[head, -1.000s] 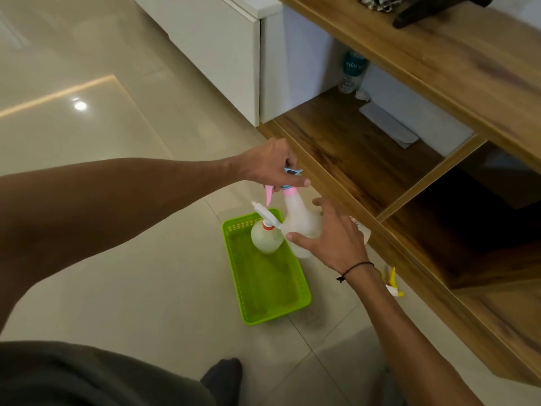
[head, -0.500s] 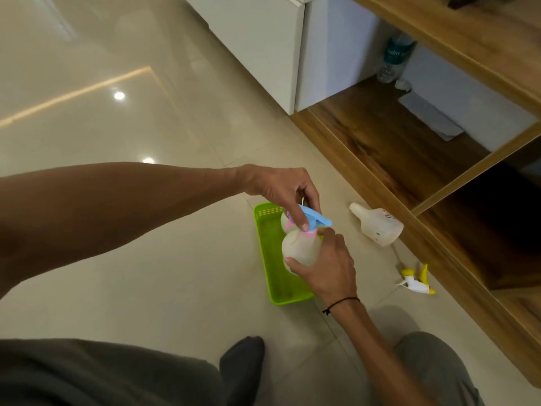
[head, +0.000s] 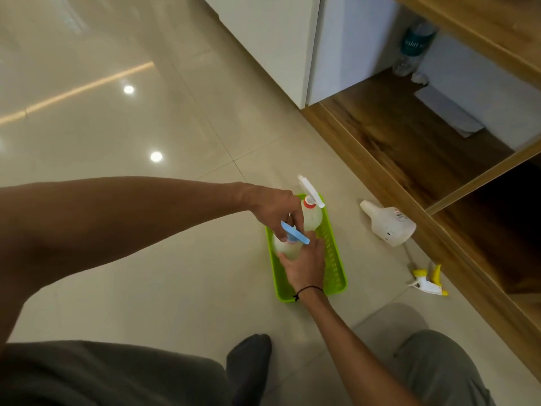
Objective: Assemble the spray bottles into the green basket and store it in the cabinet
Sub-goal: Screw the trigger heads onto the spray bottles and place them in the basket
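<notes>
Both hands' grip holds the blue-topped bottle (head: 288,249) over the green basket (head: 336,271); capless bottle (head: 389,227) lies beside.

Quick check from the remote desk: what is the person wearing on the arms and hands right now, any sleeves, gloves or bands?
Both forearms are bare, with no sleeves or gloves in view. The right hand has a thin black cord band tied round the wrist. The left hand and its wrist carry nothing.
</notes>
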`<control>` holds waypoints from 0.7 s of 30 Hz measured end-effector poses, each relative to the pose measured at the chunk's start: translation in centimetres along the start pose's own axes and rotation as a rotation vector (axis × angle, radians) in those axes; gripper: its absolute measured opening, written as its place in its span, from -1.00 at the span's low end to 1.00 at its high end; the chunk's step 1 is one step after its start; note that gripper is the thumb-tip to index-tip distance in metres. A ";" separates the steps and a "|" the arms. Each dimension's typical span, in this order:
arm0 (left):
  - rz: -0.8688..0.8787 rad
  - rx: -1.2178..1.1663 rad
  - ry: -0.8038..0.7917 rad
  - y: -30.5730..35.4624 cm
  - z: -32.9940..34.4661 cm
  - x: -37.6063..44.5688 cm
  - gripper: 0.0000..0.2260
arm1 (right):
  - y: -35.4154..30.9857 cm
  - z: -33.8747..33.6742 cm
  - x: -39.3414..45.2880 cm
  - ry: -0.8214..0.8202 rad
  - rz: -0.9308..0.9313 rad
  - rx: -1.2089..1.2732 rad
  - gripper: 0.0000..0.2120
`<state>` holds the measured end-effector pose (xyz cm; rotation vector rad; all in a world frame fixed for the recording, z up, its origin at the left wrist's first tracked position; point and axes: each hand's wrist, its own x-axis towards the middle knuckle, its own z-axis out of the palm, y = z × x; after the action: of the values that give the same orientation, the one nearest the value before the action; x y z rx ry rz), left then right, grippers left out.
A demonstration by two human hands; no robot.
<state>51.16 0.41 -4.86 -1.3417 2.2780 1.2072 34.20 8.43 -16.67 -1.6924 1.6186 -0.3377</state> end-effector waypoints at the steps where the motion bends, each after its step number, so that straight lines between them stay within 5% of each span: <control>1: -0.006 0.025 -0.004 0.0 0.0 -0.1 -0.64 | 0.0 0.2 0.0 0.007 0.005 -0.002 -0.34; 14: -0.087 0.010 0.114 0.4 -2.2 -0.2 -0.87 | 0.1 -0.3 -0.1 -0.001 -0.029 -0.080 -0.23; 21: -0.064 0.035 0.198 2.3 -3.4 0.7 -0.76 | 0.8 -3.5 -0.3 0.069 -0.083 -0.071 -0.38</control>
<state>49.52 -2.01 -1.89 -1.5715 2.3539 1.0511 31.26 7.66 -14.76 -1.8231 1.6303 -0.3872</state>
